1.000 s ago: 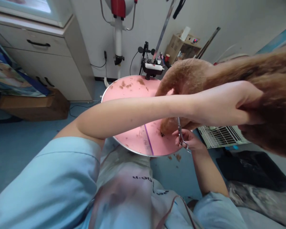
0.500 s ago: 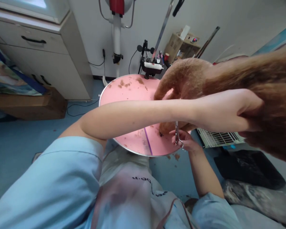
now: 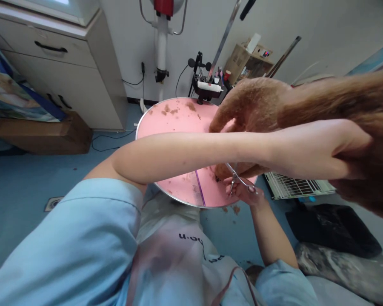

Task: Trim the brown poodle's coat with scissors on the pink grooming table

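The left hand [image 3: 322, 148] reaches across and closes firmly on the fur of the dog [image 3: 364, 102], which stretches from above that hand to the far right. Below the left forearm, the right hand [image 3: 245, 193] grips scissors [image 3: 238, 176], fingers curled through the handles and blades pointing up toward the fur. Beneath both hands sits the round pink worktop [image 3: 172, 123], scattered with fur clippings [image 3: 169, 110] (thickest at its far edge). A purple comb [image 3: 198, 193] lies just left of the right hand. Beyond the worktop stand a cabinet [image 3: 60, 63] and blue floor [image 3: 19, 178].
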Demonstrator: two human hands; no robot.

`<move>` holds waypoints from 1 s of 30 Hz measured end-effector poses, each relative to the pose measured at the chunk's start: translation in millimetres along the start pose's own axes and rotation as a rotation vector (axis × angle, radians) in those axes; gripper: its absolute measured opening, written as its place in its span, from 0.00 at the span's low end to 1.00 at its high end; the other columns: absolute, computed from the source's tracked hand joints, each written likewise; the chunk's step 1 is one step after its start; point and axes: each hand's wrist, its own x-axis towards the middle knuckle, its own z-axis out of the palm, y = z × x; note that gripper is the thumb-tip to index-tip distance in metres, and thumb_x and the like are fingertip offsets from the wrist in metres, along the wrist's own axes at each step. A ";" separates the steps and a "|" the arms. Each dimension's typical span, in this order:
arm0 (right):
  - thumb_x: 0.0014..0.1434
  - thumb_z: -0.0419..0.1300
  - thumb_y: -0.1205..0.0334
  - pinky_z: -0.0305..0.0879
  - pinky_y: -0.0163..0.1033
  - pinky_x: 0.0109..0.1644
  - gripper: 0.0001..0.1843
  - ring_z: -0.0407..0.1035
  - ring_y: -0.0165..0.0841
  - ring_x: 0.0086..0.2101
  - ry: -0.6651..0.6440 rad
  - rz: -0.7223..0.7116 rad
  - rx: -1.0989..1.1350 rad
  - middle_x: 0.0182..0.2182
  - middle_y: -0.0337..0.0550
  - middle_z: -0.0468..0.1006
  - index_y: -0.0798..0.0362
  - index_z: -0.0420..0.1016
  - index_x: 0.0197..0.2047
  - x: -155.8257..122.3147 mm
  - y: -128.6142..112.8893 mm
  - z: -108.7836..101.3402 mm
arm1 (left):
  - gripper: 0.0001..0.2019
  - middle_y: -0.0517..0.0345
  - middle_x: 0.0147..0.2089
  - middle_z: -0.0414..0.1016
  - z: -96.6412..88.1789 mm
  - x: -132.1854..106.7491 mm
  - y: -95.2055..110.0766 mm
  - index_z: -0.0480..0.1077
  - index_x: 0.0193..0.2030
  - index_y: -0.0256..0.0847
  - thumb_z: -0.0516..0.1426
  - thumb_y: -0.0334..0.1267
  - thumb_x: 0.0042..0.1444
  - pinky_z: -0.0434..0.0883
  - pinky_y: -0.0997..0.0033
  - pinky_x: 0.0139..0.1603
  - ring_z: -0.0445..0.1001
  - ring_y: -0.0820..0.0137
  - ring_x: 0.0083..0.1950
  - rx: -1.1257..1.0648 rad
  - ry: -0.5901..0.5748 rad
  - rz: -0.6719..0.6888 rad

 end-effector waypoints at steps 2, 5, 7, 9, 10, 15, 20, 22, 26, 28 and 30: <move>0.42 0.68 0.50 0.64 0.33 0.30 0.31 0.70 0.29 0.27 0.042 0.021 0.000 0.30 0.43 0.76 0.55 0.71 0.48 1.2 1.2 1.3 | 0.11 0.64 0.23 0.60 0.1 0.0 -1.8 0.62 0.21 0.31 0.53 0.25 0.53 0.62 0.81 0.32 0.61 0.84 0.29 -0.043 -0.035 -0.016; 0.40 0.69 0.60 0.61 0.30 0.26 0.29 0.67 0.26 0.23 0.070 0.072 -0.025 0.27 0.39 0.75 0.53 0.71 0.47 1.7 4.3 2.2 | 0.11 0.64 0.23 0.59 0.7 -0.9 -4.1 0.63 0.20 0.31 0.51 0.25 0.53 0.62 0.81 0.33 0.62 0.84 0.29 -0.052 -0.012 -0.003; 0.40 0.69 0.53 0.64 0.33 0.28 0.31 0.70 0.30 0.27 0.040 0.072 0.023 0.30 0.43 0.76 0.54 0.71 0.48 1.7 6.9 1.7 | 0.11 0.63 0.24 0.61 0.9 -1.9 -4.5 0.64 0.21 0.30 0.50 0.26 0.53 0.62 0.82 0.33 0.62 0.84 0.29 -0.052 -0.016 -0.010; 0.41 0.66 0.45 0.67 0.37 0.32 0.33 0.71 0.33 0.31 0.037 0.052 0.084 0.33 0.48 0.76 0.55 0.72 0.48 2.0 9.5 0.8 | 0.10 0.63 0.24 0.61 0.6 -2.6 -4.4 0.64 0.21 0.30 0.49 0.27 0.53 0.62 0.82 0.33 0.62 0.83 0.30 -0.065 -0.021 -0.024; 0.42 0.66 0.45 0.67 0.37 0.33 0.33 0.71 0.33 0.32 0.050 0.046 0.096 0.34 0.48 0.76 0.55 0.72 0.48 2.2 10.8 0.4 | 0.10 0.63 0.24 0.62 0.3 -2.8 -4.3 0.64 0.22 0.30 0.49 0.26 0.53 0.62 0.82 0.33 0.62 0.83 0.30 -0.081 -0.026 -0.026; 0.40 0.69 0.61 0.64 0.31 0.28 0.30 0.69 0.27 0.25 0.023 0.100 0.034 0.27 0.38 0.74 0.52 0.71 0.48 1.2 16.2 0.1 | 0.09 0.64 0.22 0.60 -1.6 -2.5 -1.8 0.61 0.22 0.32 0.51 0.21 0.51 0.61 0.80 0.31 0.59 0.83 0.27 -0.153 -0.049 -0.021; 0.43 0.66 0.50 0.68 0.35 0.33 0.31 0.72 0.31 0.32 0.009 0.071 0.135 0.32 0.45 0.76 0.55 0.71 0.50 3.5 18.0 -0.1 | 0.09 0.62 0.24 0.63 -2.3 -2.3 0.0 0.61 0.24 0.32 0.50 0.20 0.52 0.62 0.78 0.33 0.60 0.82 0.29 -0.153 -0.074 -0.046; 0.42 0.68 0.59 0.66 0.31 0.29 0.30 0.71 0.28 0.28 0.038 0.120 0.083 0.30 0.41 0.76 0.54 0.71 0.50 4.8 19.9 -0.1 | 0.08 0.60 0.25 0.64 -1.8 -2.5 -2.6 0.62 0.25 0.31 0.50 0.21 0.52 0.62 0.78 0.34 0.61 0.81 0.29 -0.154 -0.081 -0.028; 0.42 0.68 0.59 0.65 0.33 0.28 0.29 0.71 0.29 0.28 0.027 0.153 0.087 0.31 0.43 0.76 0.55 0.70 0.50 6.6 22.2 2.4 | 0.07 0.59 0.26 0.66 1.3 -2.8 -11.6 0.63 0.24 0.32 0.52 0.25 0.53 0.64 0.78 0.36 0.64 0.80 0.31 -0.148 -0.072 0.021; 0.44 0.67 0.55 0.67 0.35 0.32 0.28 0.72 0.31 0.30 0.052 0.140 0.134 0.32 0.45 0.76 0.57 0.71 0.49 7.5 22.0 4.8 | 0.09 0.61 0.26 0.65 3.7 -2.4 -15.3 0.63 0.23 0.32 0.50 0.26 0.54 0.64 0.79 0.37 0.64 0.82 0.32 -0.125 -0.034 0.044; 0.43 0.68 0.58 0.67 0.35 0.31 0.28 0.72 0.31 0.29 0.097 0.179 0.119 0.31 0.44 0.76 0.56 0.71 0.49 7.8 22.7 7.2 | 0.10 0.63 0.24 0.63 5.7 -1.5 -17.5 0.63 0.22 0.32 0.51 0.28 0.54 0.64 0.80 0.37 0.64 0.83 0.31 -0.069 0.043 0.038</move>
